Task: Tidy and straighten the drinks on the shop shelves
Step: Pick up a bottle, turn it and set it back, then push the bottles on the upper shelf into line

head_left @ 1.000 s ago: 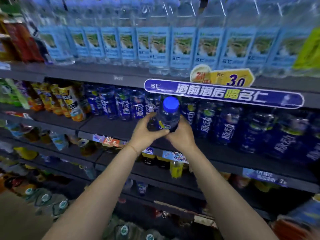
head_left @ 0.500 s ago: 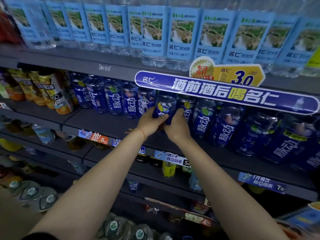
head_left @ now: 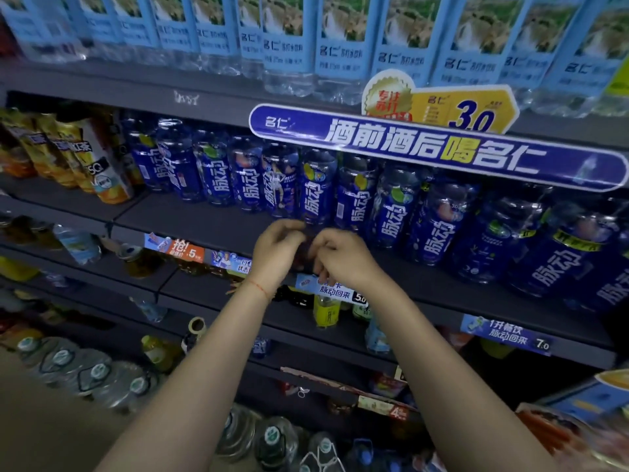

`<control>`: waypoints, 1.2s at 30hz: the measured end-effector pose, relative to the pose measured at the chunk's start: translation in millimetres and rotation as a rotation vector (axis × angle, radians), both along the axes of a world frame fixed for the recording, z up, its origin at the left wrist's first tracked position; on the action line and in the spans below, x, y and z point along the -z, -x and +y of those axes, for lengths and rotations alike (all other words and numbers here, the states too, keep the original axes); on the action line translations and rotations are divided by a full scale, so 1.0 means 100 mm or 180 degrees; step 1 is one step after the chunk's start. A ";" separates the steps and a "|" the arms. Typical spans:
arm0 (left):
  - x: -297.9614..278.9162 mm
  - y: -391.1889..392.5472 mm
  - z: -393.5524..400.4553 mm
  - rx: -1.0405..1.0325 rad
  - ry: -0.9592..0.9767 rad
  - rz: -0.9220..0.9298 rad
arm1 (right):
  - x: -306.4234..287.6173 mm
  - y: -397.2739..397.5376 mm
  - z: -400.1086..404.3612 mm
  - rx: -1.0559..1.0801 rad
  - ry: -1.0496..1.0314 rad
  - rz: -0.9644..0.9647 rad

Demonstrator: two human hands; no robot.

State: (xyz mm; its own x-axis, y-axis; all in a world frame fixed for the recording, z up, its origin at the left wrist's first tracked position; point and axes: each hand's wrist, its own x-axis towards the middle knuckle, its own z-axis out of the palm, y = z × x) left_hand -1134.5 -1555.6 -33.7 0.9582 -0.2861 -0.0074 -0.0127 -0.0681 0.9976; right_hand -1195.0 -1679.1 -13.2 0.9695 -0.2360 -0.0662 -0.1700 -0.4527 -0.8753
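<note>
A row of blue-labelled drink bottles [head_left: 250,180] stands along the middle shelf [head_left: 204,219]. One of them, the blue bottle [head_left: 316,189] with a yellow fruit mark, stands upright in line just above my hands. My left hand [head_left: 277,253] and my right hand [head_left: 342,258] hang close together at the shelf's front edge, a little below that bottle and apart from it. Both hold nothing, with the fingers loosely curled. The bottle tops are hidden behind the blue banner sign [head_left: 432,148].
Clear water bottles with pale blue labels [head_left: 343,46] fill the top shelf. Orange-yellow drink bottles [head_left: 102,165] stand left of the blue row. Price tags [head_left: 342,291] line the shelf edges. Lower shelves hold mixed drinks, and large water jugs [head_left: 81,369] sit near the floor.
Both hands set the blue-capped bottle back into the row on the middle shelf, let go of it and drew back down to the shelf's front edge. The view has moved closer.
</note>
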 end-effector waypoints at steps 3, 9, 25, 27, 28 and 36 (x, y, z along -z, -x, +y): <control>0.18 0.16 0.20 0.0332 -0.0179 0.0353 | 0.18 0.19 0.09 -0.0809 -0.0162 0.0999; 0.82 0.25 0.46 0.1584 -0.1543 0.1144 | 1.14 0.25 0.12 -0.0988 0.0601 0.2522; 1.59 0.41 1.02 0.0805 -0.1495 0.1647 | 1.72 -0.19 0.28 0.1538 0.0453 0.0917; 1.63 0.47 1.09 0.0750 -0.1466 0.1372 | 1.76 -0.09 0.41 0.1351 0.0172 0.0979; 1.61 0.53 1.09 0.0706 -0.1366 0.1163 | 1.75 0.00 0.50 0.1197 -0.0038 0.1006; 1.23 0.95 1.32 0.0563 -0.0230 0.1210 | 1.12 0.71 1.11 0.0780 -0.1197 0.0924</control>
State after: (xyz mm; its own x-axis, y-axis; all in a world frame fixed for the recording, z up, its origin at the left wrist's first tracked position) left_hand -1229.3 -1423.2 -156.8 0.8196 -0.4317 -0.3768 0.3374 -0.1678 0.9263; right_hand -1265.5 -1568.2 -125.0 0.8182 -0.3615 -0.4471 -0.4906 -0.0335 -0.8708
